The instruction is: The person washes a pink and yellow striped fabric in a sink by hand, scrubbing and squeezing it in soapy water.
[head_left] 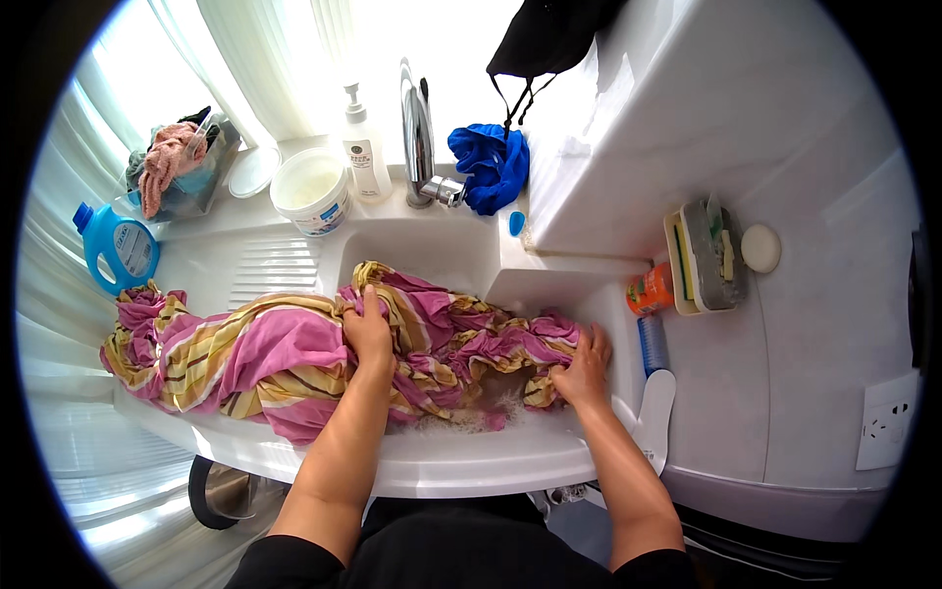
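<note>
A large wet cloth (275,348), striped pink, yellow and white, lies bunched from the ribbed washboard side of the white sink (451,466) across into the basin. My left hand (367,332) is closed around a fold of it near the middle. At the basin's right side, my right hand (586,371) grips the other end, its thumb toward me and its fingers over the pink part. Beneath the cloth, cloudy sudsy water (496,398) shows between the two hands. Much of the basin floor is hidden by the cloth.
Behind the basin stand a chrome tap (417,137), a white pump bottle (365,157), a white tub (309,191) and a blue cloth (491,169). A blue detergent bottle (116,248) is at left. On the right are a brush (655,417) and a wall-mounted soap holder (708,255).
</note>
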Available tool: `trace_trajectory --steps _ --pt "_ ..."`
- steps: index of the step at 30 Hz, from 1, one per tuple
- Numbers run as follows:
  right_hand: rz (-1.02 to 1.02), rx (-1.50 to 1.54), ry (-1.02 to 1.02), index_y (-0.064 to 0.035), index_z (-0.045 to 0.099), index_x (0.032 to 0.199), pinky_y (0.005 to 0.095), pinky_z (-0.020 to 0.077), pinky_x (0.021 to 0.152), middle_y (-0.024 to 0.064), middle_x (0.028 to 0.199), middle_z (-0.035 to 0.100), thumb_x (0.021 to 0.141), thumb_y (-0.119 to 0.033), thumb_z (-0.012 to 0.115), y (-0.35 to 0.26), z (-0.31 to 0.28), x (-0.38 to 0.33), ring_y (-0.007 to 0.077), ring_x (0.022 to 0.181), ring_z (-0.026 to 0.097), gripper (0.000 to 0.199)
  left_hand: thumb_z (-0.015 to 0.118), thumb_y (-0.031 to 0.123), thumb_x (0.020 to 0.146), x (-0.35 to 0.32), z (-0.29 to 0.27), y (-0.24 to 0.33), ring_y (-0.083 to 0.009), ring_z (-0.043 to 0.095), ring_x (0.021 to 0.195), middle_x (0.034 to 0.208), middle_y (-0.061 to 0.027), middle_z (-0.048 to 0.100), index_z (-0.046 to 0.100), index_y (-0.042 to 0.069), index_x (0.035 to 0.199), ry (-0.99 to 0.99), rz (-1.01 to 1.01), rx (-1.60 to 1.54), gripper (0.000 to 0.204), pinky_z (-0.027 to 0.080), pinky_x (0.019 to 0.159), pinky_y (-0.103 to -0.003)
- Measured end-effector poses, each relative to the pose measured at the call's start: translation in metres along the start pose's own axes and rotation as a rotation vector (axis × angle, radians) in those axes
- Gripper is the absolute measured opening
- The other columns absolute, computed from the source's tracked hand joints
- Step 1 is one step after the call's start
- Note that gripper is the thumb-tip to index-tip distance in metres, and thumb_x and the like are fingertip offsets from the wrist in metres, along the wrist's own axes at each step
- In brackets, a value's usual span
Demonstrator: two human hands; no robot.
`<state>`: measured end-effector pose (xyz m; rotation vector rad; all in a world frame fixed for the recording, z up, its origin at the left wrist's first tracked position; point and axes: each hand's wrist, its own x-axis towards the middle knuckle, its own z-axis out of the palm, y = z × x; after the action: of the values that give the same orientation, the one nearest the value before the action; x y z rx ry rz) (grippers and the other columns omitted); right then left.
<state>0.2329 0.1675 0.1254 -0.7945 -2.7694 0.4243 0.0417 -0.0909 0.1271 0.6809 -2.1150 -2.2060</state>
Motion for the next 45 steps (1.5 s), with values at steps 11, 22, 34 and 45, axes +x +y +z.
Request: trace_trajectory --steps 11,22,34,45 --pt "-0.425 -0.43 -1.028 -0.0193 0.021 0.149 0.0675 -0.0031 0.105 0.0279 0.151 -0.007 0.065 -0.068 0.063 -0.058 0.053 -0.013 0.0468 0.14 -0.004 0.106 0.06 0.047 0.078 -0.057 0.032 -0.076 -0.0392 0.011 0.141 0.151 -0.024 0.015 0.04 0.014 0.14 -0.897 0.398 1.897 0.073 0.015 0.105 -0.064" --pt "-0.29 -0.306 -1.033 -0.0135 0.045 0.136 0.0567 0.0231 0.105 0.0154 0.145 0.034 0.079 -0.025 0.058 -0.029 0.1 -0.017 0.0331 0.127 0.041 0.06 0.06 0.019 0.072 -0.058 0.024 -0.1 -0.0322 0.065 0.093 0.098 -0.016 0.067 0.069 0.001 0.093 -0.858 0.911 1.588 0.029 0.051 0.084 -0.042" --pt "-0.161 0.522 0.118 -0.0023 0.067 0.094 0.0361 0.0514 0.074 0.0165 0.084 0.068 0.066 0.0 0.048 -0.021 -0.051 0.028 0.0334 0.078 0.065 0.034 0.068 0.008 0.075 -0.064 -0.093 0.08 -0.0303 0.065 0.069 0.077 -0.0173 0.067 0.071 0.002 0.087 -0.685 0.726 0.699 0.013 0.05 0.063 -0.036" --pt "0.154 1.293 -0.085 0.0025 0.059 0.089 0.0217 0.0474 0.069 0.0069 0.084 0.063 0.063 0.007 0.04 -0.032 -0.103 0.035 0.0137 0.072 0.059 0.032 0.065 0.006 0.075 -0.09 -0.089 0.072 -0.0283 0.066 0.08 0.093 -0.0104 0.069 0.07 0.004 0.087 -0.716 0.936 0.655 0.013 0.052 0.072 -0.035"
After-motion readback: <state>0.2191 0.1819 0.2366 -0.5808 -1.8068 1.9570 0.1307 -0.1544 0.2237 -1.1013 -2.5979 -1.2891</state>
